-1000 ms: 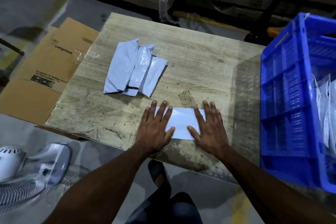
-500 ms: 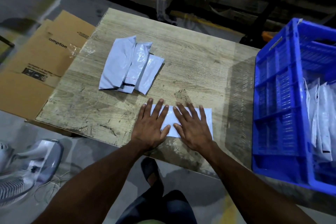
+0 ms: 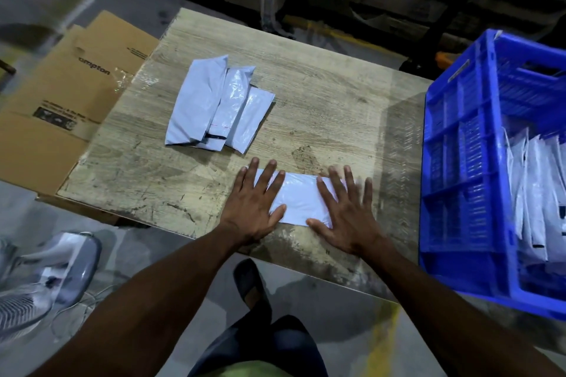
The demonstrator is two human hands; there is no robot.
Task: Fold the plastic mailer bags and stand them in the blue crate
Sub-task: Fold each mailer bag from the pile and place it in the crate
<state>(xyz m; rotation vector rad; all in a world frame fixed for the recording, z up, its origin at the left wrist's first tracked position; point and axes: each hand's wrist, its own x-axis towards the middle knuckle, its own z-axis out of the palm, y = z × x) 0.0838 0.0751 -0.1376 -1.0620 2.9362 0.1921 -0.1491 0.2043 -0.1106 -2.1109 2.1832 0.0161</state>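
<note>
Left hand point(image 3: 255, 208): fingers flat, pressing the left end of the mailer point(image 3: 301, 202).
Right hand point(image 3: 349, 214): flat on its right end.
Mailer: near edge of the surface point(image 3: 321, 107).
Crate point(image 3: 459, 193): right, with bags point(image 3: 539, 193) standing inside.

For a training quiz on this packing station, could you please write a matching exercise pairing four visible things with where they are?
Things:
1. flat white plastic mailer bag
2. loose pile of grey plastic mailer bags
3. folded white mailer bags
4. flattened brown cardboard box

Places:
A. standing in the blue plastic crate
B. under the wooden table's left edge
C. pressed under the left hand and right hand
D. mid-table, untouched

Pairs: 1-C, 2-D, 3-A, 4-B
</note>
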